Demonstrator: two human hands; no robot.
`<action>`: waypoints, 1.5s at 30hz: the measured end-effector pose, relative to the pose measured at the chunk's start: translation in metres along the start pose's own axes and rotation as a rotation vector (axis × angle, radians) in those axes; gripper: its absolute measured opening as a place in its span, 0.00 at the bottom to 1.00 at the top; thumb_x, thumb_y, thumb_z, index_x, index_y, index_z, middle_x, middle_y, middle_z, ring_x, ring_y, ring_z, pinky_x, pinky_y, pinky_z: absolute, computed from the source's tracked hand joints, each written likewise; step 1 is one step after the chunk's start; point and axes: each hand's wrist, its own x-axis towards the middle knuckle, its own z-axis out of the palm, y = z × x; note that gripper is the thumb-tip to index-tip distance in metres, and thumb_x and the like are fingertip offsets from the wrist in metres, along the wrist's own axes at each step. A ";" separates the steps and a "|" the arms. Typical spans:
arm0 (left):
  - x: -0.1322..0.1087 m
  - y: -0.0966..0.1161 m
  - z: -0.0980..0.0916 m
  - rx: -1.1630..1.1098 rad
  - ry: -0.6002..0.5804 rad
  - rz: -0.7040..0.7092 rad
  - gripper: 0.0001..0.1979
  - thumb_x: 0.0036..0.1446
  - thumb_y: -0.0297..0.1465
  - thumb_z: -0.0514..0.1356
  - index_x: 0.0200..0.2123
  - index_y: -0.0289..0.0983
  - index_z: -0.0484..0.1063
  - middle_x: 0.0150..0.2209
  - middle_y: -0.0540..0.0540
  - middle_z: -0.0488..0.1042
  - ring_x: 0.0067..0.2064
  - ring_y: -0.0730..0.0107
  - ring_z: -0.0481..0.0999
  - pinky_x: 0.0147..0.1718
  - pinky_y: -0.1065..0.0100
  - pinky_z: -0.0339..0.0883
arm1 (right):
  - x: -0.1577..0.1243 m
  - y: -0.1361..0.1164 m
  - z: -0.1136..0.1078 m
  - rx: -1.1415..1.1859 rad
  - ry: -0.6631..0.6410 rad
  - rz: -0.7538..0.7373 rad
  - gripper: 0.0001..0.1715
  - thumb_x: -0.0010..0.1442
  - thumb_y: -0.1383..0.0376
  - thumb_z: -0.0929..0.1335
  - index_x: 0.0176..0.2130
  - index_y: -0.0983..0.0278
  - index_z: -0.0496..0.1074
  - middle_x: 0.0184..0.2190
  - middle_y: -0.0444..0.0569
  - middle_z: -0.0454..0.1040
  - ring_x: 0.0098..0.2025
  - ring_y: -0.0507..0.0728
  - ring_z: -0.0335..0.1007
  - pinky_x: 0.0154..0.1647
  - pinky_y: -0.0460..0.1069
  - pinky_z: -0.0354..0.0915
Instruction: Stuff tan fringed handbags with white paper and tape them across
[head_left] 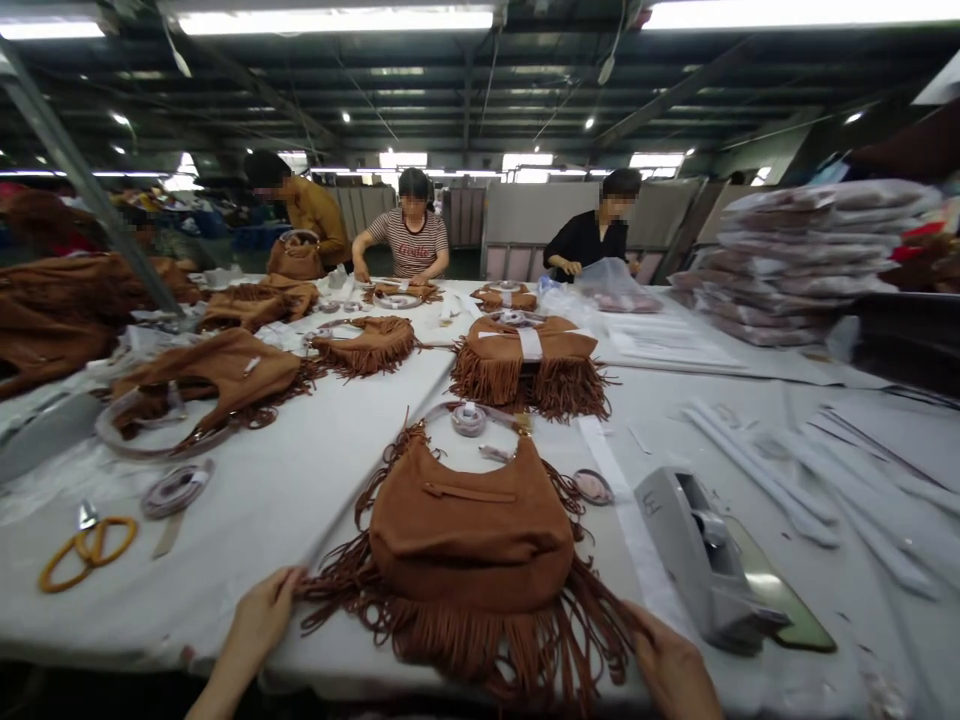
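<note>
A brown fringed handbag (472,520) lies flat in front of me, its curved handle pointing away and its long fringe spread toward the table's near edge. At the bag's left side my left hand (262,615) pinches the ends of some fringe strands. My right hand (671,660) has its fingers closed on fringe strands at the lower right. A coiled wrapped strap (469,418) rests inside the handle's loop. To the right of the bag lies a small round item (592,487) that I cannot make out.
A grey tape dispenser (705,560) stands right of the bag. Orange-handled scissors (88,550) and another coiled strap (176,490) lie at left. More brown bags (529,350) sit farther back. Wrapped packages (810,260) are stacked at right. Several people work across the table.
</note>
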 end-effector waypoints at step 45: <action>0.051 0.247 0.129 -0.015 -0.799 0.648 0.18 0.63 0.39 0.49 0.24 0.36 0.65 0.24 0.51 0.62 0.28 0.71 0.61 0.27 0.70 0.55 | -0.004 -0.132 0.066 1.499 -0.295 0.385 0.34 0.47 0.56 0.75 0.50 0.69 0.71 0.42 0.56 0.78 0.48 0.63 0.73 0.53 0.57 0.65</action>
